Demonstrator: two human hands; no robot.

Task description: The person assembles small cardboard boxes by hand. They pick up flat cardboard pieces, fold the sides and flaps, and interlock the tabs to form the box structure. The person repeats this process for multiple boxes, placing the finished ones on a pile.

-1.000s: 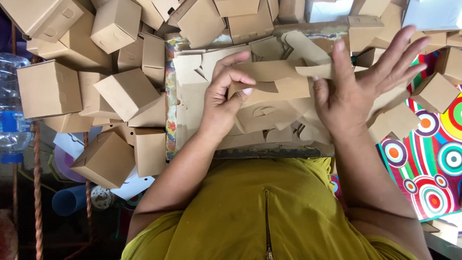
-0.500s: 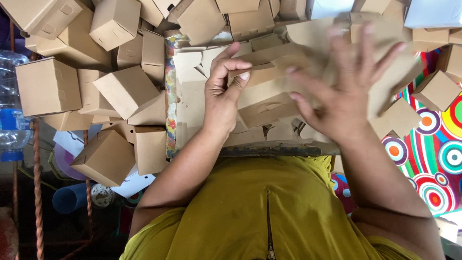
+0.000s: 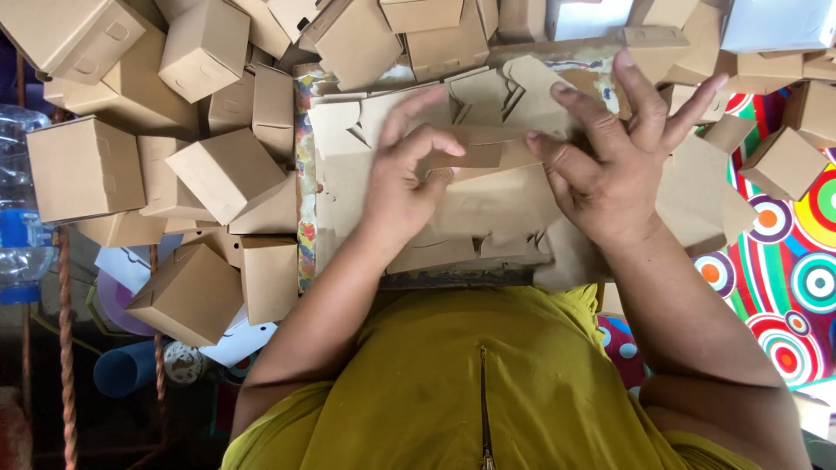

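A flat brown cardboard box blank [image 3: 488, 204] lies on a stack of similar blanks in front of me. My left hand [image 3: 405, 178] curls over its left part, thumb and fingers pinching a folded flap [image 3: 475, 155]. My right hand [image 3: 614, 157] rests on the blank's right side with fingers spread, fingertips touching the same flap's right end. A yellow-green shirt fills the lower view.
Several folded brown cardboard boxes [image 3: 222, 170] are piled at the left and along the top. A brightly patterned cloth with circles [image 3: 801, 270] lies at the right. A clear plastic bottle [image 3: 17, 209], a rope [image 3: 65, 348] and a blue tube [image 3: 126, 365] sit at the lower left.
My right hand has come down from a raised, open spread onto the blank and the flap. My left hand has stayed on the flap, which now lies flatter.
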